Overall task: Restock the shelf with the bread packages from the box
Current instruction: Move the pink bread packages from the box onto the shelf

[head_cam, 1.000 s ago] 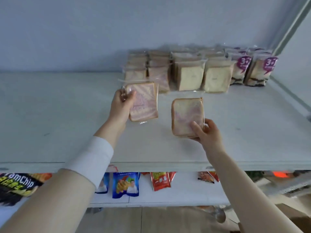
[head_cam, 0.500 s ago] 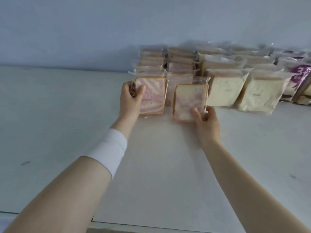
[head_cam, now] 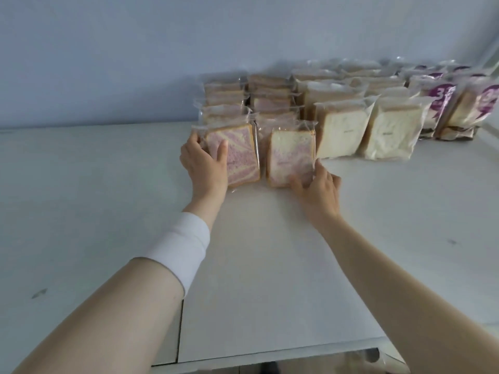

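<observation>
Two clear-wrapped packages of pink-swirled bread stand at the front of the rows on the white shelf (head_cam: 108,198). My left hand (head_cam: 205,163) grips the left pink package (head_cam: 240,155) by its left side, thumb on its face. My right hand (head_cam: 317,188) holds the right pink package (head_cam: 290,155) at its lower right corner. Both packages lean back against the pink-bread rows (head_cam: 272,109) behind them. The box is out of view.
Right of the pink rows stand rows of plain white bread packages (head_cam: 340,133), then packages with purple labels (head_cam: 442,103) at the far right. A pale wall backs the shelf. The shelf's front edge (head_cam: 297,354) is at the bottom.
Both hands have pushed their packages back across the shelf and stood them against the front of the pink-bread rows. The camera has come closer and higher.
</observation>
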Motion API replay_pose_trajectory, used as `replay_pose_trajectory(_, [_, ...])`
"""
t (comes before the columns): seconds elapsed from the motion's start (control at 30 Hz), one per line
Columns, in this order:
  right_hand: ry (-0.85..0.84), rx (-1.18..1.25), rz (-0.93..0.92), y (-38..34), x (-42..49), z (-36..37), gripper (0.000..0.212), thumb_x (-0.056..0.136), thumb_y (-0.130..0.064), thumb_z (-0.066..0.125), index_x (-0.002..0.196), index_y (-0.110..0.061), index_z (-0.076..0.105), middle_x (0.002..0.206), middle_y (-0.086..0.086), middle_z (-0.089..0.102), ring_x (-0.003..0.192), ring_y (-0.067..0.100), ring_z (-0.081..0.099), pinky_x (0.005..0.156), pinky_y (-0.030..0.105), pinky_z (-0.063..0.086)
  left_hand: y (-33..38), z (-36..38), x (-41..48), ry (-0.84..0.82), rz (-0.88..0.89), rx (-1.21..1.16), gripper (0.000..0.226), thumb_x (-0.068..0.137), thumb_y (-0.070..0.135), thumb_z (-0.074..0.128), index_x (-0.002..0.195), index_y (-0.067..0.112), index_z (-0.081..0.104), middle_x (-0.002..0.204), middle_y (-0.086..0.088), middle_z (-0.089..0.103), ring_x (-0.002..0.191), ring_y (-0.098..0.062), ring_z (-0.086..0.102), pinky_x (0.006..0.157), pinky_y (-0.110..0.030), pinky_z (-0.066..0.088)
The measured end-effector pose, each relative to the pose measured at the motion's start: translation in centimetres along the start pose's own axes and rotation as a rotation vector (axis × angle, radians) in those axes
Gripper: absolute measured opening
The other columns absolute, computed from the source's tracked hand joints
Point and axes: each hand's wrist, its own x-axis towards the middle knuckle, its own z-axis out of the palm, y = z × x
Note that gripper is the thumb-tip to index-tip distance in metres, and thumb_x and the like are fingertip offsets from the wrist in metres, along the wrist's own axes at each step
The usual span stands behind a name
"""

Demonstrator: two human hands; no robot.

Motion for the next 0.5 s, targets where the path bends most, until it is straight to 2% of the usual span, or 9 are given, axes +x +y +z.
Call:
replay_pose_trajectory(0.07, [0.041,-0.014,-0.004,0.4,-1.3,-1.2,0.076,0.089,-0.044,0.049,0.147,-0.008,0.015,0.145,0.011,0.035,0.138,0.026,0.017,0.114,0.036,0.018,0.5,-1.0,-1.3,0.010,0.063,0.075,0.068,0.089,0.025,0.057,0.141,-0.003,0.023,0.141,-0.021,0.034,0.133,-0.034,0.029,0.110,-0.031,0.013])
replay_pose_trajectory(0.17, [0.120,-0.122,-0.029,2.1,-3.8,-3.7,0.072,0.092,-0.044,0.046,0.147,-0.009,0.016,0.147,0.011,0.032,0.139,0.028,0.016,0.114,0.037,0.018,2.3,-1.6,-4.7,0.011,0.390,0.210,0.068,0.088,0.025,0.055,0.142,-0.001,0.022,0.147,-0.022,0.027,0.137,-0.036,0.025,0.114,-0.036,0.012])
replay_pose_trajectory(0.23, [0.134,-0.238,-0.032,3.9,-5.3,-6.2,0.068,0.093,-0.041,0.045,0.146,-0.011,0.018,0.150,0.010,0.028,0.141,0.029,0.013,0.114,0.040,0.017,4.6,-0.5,-7.3,-0.154,0.635,0.328,0.062,0.089,0.024,0.050,0.143,0.006,0.025,0.149,-0.020,0.025,0.140,-0.034,0.022,0.116,-0.041,0.014])
replay_pose_trajectory(0.33, [0.136,-0.422,0.016,7.6,-7.4,-11.5,0.063,0.093,-0.038,0.046,0.146,-0.015,0.020,0.153,0.008,0.022,0.143,0.029,0.009,0.114,0.044,0.016,9.3,3.1,-11.8,-0.526,0.933,0.530,0.054,0.091,0.021,0.043,0.143,0.012,0.028,0.151,-0.014,0.025,0.141,-0.028,0.019,0.114,-0.042,0.017])
replay_pose_trajectory(0.43, [0.105,-0.652,0.102,12.8,-10.1,-18.1,0.057,0.094,-0.037,0.044,0.144,-0.017,0.026,0.153,0.010,0.023,0.143,0.032,0.009,0.115,0.047,0.012,14.4,7.8,-18.1,-0.837,1.127,0.673,0.043,0.092,0.015,0.039,0.135,0.012,0.038,0.141,-0.012,0.042,0.131,-0.027,0.036,0.104,-0.038,0.026])
replay_pose_trajectory(0.5, [0.066,-0.789,0.212,17.2,-12.5,-22.7,0.053,0.094,-0.037,0.042,0.142,-0.016,0.030,0.150,0.012,0.026,0.141,0.034,0.013,0.114,0.050,0.015,17.7,11.1,-23.5,-0.953,1.232,0.768,0.038,0.092,0.014,0.037,0.130,0.014,0.043,0.135,-0.011,0.049,0.124,-0.028,0.044,0.100,-0.038,0.030])
